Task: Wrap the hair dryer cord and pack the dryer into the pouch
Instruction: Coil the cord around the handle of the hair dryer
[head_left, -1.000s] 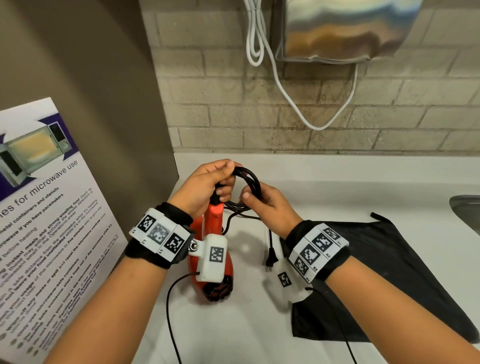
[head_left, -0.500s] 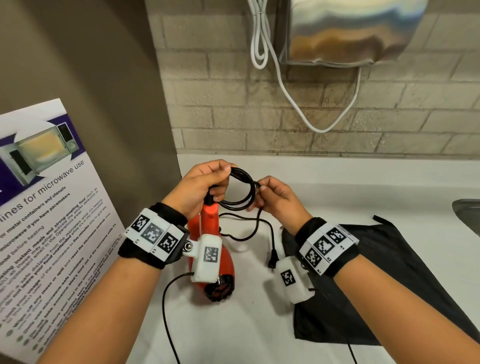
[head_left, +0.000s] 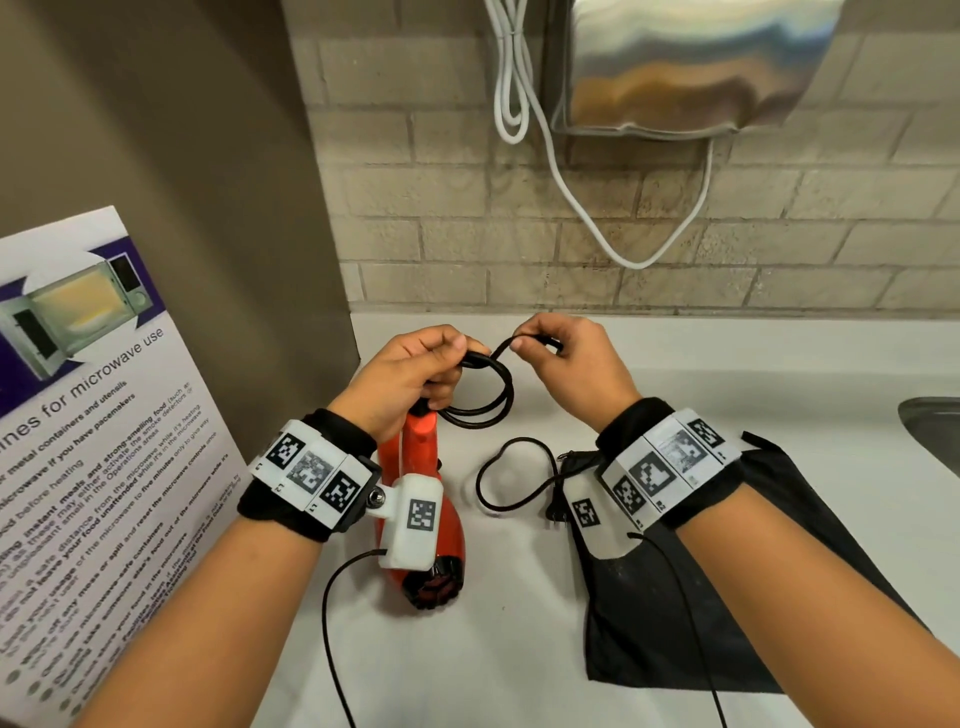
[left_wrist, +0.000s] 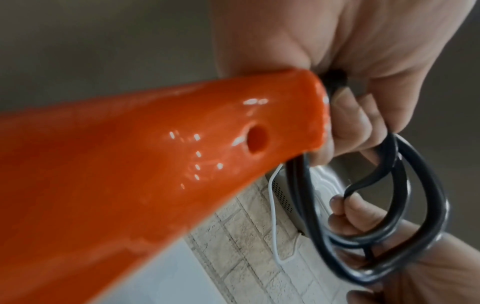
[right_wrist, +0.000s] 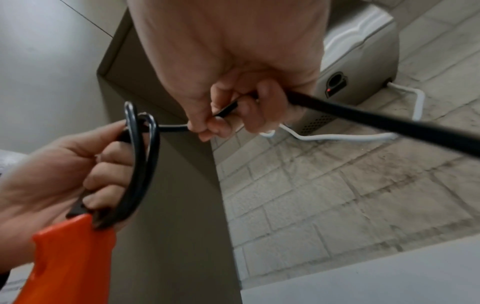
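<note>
Cord (head_left: 480, 395) slack now farther right of coil, in right hand (head_left: 563, 364).

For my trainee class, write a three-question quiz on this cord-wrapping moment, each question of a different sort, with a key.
1. True or false: the hair dryer is already inside the pouch.
2. Which hand holds the coiled loops of the cord against the dryer's handle? A: left hand. B: right hand.
3. Fill in: the plug lies on the ____, beside the pouch.

Key: 1 false, the dryer is outside it; 2 A, the right hand pinches the loose stretch of cord; 3 counter.
</note>
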